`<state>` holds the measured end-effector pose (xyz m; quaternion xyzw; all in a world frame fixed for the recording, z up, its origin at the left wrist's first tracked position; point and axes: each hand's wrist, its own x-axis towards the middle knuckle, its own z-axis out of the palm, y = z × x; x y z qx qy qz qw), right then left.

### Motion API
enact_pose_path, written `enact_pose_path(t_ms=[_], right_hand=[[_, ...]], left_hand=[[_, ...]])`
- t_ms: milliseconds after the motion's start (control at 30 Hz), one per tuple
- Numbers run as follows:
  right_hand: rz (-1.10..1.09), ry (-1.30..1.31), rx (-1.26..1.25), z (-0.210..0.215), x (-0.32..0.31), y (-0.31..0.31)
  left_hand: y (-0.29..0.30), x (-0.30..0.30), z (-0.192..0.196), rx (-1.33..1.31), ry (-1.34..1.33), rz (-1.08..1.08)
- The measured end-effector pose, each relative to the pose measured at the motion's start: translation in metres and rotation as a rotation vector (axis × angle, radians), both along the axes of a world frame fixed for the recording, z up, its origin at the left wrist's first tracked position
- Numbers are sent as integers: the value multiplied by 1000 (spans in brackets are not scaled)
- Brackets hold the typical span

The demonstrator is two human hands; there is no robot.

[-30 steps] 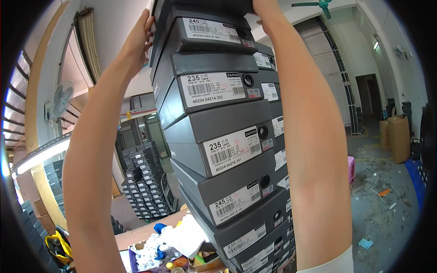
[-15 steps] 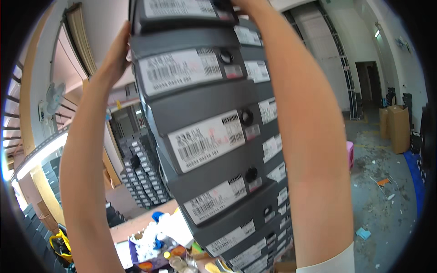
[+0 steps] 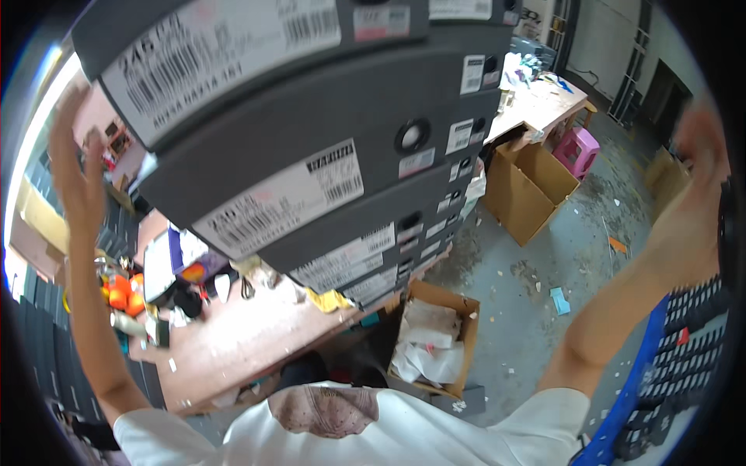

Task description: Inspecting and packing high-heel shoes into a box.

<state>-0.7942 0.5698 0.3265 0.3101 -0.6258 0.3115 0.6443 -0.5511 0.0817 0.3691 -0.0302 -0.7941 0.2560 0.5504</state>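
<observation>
A tall stack of dark grey shoe boxes [image 3: 311, 116] with white barcode labels rises in front of me. Another column of shoe boxes [image 3: 466, 109] stands close behind it on the right. My left hand [image 3: 78, 163] is raised beside the left end of the upper boxes, fingers stretched and apart, with nothing in it. Whether its fingertips touch the box corner I cannot tell. Far out to the right, well away from the stack, my right hand [image 3: 699, 151] is lifted and blurred. Its fingers look loosely extended, and no object shows in it.
The stack stands on a wooden table [image 3: 233, 342] with an orange object [image 3: 120, 291] and a purple bin [image 3: 186, 252]. Below is a carton [image 3: 470, 334] holding white paper. Beyond are an open carton [image 3: 524, 190] and a pink stool [image 3: 576, 151]. More boxes line the right side.
My view has tilted down and shifted. Both hands were up at the top of the stack; the right hand has swung away to the right, and the left is now beside the boxes.
</observation>
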Motion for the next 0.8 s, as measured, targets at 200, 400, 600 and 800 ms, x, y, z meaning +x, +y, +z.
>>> enact_pose_path(t_ms=[200,400,600,800], right_hand=[[447,-886,270,-178,37,-6],[555,-1468,37,-307,81,-20],[840,-1643,180,-429,176,-132],[1048,-1301,610,-499,290,-296]], left_hand=[[3,64,-174,351,-184,215],[-41,111,-235,603,-171,330],[-79,152,-301,705,-220,425],[-137,290,-442,899,-310,658]])
